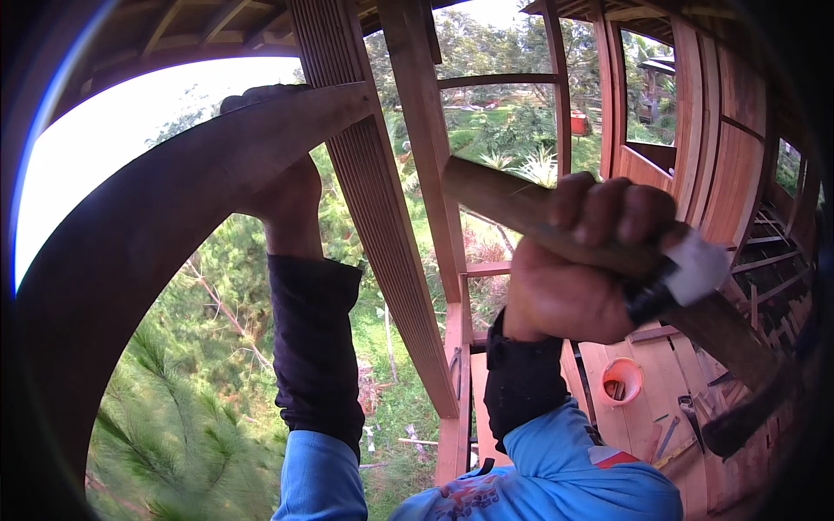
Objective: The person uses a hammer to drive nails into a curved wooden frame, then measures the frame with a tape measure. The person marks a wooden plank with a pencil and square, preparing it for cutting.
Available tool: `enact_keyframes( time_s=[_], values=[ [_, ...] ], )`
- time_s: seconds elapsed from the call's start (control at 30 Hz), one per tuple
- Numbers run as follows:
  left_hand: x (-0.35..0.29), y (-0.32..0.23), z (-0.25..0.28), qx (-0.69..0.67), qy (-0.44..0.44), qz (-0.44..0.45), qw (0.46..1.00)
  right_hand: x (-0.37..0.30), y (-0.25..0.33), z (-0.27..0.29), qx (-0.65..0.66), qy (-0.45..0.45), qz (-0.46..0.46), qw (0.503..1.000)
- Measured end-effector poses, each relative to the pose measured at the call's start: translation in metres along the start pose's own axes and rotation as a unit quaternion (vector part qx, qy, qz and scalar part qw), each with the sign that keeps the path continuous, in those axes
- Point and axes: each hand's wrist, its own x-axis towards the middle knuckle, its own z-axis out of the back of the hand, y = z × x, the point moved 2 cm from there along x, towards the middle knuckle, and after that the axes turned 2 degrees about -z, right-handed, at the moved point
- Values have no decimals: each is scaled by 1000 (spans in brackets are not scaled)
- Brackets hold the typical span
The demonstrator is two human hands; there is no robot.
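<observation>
My right hand (pixel 586 260) is raised at the centre right, its fingers wrapped round the wooden handle of a hammer (pixel 491 198). The handle slants from upper left to lower right, ending in a dark head; something white and black shows beside the grip. At the upper left, my left hand (pixel 287 195) grips a broad wooden board (pixel 174 191) from behind. Its fingers show above the board's top edge, and its wrist comes out below. The board's right end lies against a grooved wooden post (pixel 347 139). Part of the left hand is hidden by the board.
Another wooden post (pixel 426 148) stands just right of the grooved one. Below right, an orange bucket (pixel 623 380) rests on a plank floor (pixel 599 356) among scattered tools and wood pieces. Framed openings and wooden wall panels (pixel 725 182) are farther right. Greenery lies outside, lower down.
</observation>
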Motion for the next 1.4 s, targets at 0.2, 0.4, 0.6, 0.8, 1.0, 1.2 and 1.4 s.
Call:
enact_keyframes(
  time_s=[0.2,0.4,0.6,0.8,1.0,1.2,1.4],
  values=[
    [13,-7,4,-211,92,25,973,-63,-65,48,-273,-133,-471,828],
    [9,-3,3,-183,63,-25,981,24,27,-3,2,73,-1,997],
    [1,-15,21,-167,27,39,985,-81,-103,33,-75,-160,-515,839],
    [9,-8,22,-162,65,24,984,-42,-46,46,-26,-62,-402,913],
    [8,-15,13,-208,92,22,974,-93,-53,40,109,-103,-369,917],
    [36,-52,17,-120,122,121,978,-100,-70,40,-232,-76,-408,880],
    [45,-54,-2,-269,218,213,914,-96,-100,45,-249,-101,-198,943]
  ],
)
